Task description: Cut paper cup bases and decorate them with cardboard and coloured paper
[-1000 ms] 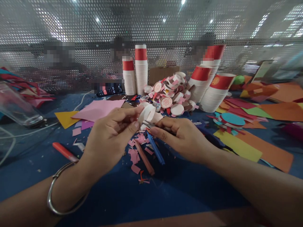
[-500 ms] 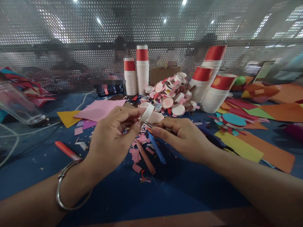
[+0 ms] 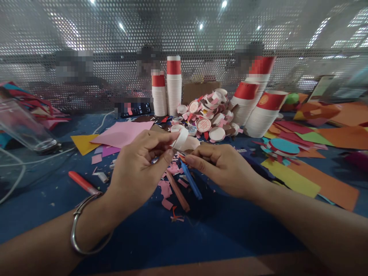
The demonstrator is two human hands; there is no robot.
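A small white paper piece (image 3: 181, 138), round-edged like a cut cup base, is pinched between the thumb and fingers of my left hand (image 3: 140, 165). My right hand (image 3: 222, 166) is closed around a small tool with an orange part and thin metal tips that meet the lower edge of the white piece; most of the tool is hidden by the fingers. Below the hands lie a blue stick (image 3: 191, 180), a brown stick (image 3: 178, 191) and pink paper scraps (image 3: 165, 188). Behind them is a pile of paper discs (image 3: 204, 124).
Paper cup stacks stand at the back (image 3: 174, 92) and right (image 3: 260, 122). Coloured paper sheets (image 3: 122, 134) lie on both sides. A clear container (image 3: 25, 126), a white cable (image 3: 21, 172) and a red stick (image 3: 82, 182) are at the left. A phone (image 3: 140, 109) lies behind.
The white piece has turned slightly in my left hand and shows more of its side. Both hands stay in nearly the same place, and the view has shifted very slightly.
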